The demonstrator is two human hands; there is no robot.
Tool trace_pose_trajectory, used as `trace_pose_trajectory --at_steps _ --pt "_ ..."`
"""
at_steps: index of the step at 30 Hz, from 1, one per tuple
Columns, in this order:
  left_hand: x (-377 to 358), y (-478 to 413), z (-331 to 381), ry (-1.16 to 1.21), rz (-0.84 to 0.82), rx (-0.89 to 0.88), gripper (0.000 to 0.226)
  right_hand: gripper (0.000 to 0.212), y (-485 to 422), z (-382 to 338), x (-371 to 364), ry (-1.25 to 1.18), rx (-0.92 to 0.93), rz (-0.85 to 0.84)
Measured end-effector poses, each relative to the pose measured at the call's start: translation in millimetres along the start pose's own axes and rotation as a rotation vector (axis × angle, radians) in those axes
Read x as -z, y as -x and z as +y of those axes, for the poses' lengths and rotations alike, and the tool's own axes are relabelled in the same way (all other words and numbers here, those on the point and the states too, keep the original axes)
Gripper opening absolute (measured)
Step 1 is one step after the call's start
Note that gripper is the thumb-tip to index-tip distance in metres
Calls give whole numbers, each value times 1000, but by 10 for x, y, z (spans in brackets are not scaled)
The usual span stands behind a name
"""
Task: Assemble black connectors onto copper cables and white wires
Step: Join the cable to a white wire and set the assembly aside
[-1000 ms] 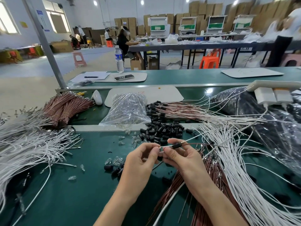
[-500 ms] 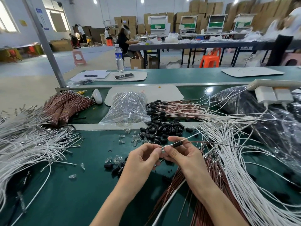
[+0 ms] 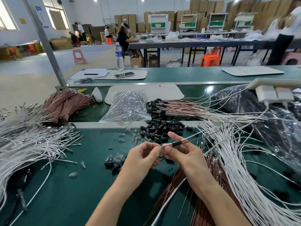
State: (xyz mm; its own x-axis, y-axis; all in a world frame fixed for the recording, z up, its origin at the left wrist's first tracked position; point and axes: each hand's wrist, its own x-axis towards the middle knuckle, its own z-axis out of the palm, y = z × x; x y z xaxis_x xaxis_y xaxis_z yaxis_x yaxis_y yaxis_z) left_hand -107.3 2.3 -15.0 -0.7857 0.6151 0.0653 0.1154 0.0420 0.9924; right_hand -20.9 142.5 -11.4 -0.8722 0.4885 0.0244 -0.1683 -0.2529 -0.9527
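Green mat (image 3: 65, 193) underlies everything. On its left, white wires (image 3: 24, 144) fan out, their far ends cut off by the frame edge and their metal tips too small to make out. Behind them lies a tied copper bundle (image 3: 65, 105), and just right of it a white rounded object (image 3: 97, 94) that I cannot identify. A clear bag (image 3: 128, 106) slumps in the middle, its contents blurred by the plastic. Small clear bulbs (image 3: 114, 158) are scattered on the mat near the left hand (image 3: 141, 158), mixed with a few black pieces.

The left hand's fingers are curled, and its thumb and fingertips pinch the near end of a held pair. Something small and glassy shows there, but the fingers hide most of it. A loose heap of connectors (image 3: 162, 129) lies just beyond both hands, with finished leads (image 3: 179, 108) behind it.

The right hand (image 3: 182, 154) pinches a copper cable (image 3: 194, 139) and a white wire (image 3: 191, 136) together, index finger raised. One black connector (image 3: 176, 143) sits threaded on the pair just past its fingers, above the mat.

The right forearm partly hides more copper cables (image 3: 216, 160). Beside them, white leads (image 3: 244, 168) run out of frame at bottom right. A dark bag (image 3: 276, 128) and white plugs (image 3: 273, 93) fill the right edge.
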Motion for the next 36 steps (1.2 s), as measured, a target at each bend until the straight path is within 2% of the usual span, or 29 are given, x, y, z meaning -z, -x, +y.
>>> trace_pose_trajectory --at_steps 6,9,13,20,25,29,34,36 --pt "-19 19 13 -22 -12 -37 10 60 -14 17 5 -54 16 15" --pt "-51 44 34 -66 48 -116 9 49 9 27 -15 -80 2 -10" --pt "-89 74 31 -164 87 -166 7 42 24 24 -30 -37 -17 -16" --pt "-59 59 8 -137 65 -127 7 42 37 -10 -10 145 36 -2" --pt "-63 61 8 -167 55 -149 8 40 48 -26 -24 156 31 5" --pt "-73 74 23 -240 84 -223 11 19 65 -27 -53 123 -4 -32" --pt "9 69 31 -401 79 -283 8 18 59 1 -58 136 18 -23" --pt "133 8 26 -507 141 -285 9 22 50 4 -57 90 4 10"
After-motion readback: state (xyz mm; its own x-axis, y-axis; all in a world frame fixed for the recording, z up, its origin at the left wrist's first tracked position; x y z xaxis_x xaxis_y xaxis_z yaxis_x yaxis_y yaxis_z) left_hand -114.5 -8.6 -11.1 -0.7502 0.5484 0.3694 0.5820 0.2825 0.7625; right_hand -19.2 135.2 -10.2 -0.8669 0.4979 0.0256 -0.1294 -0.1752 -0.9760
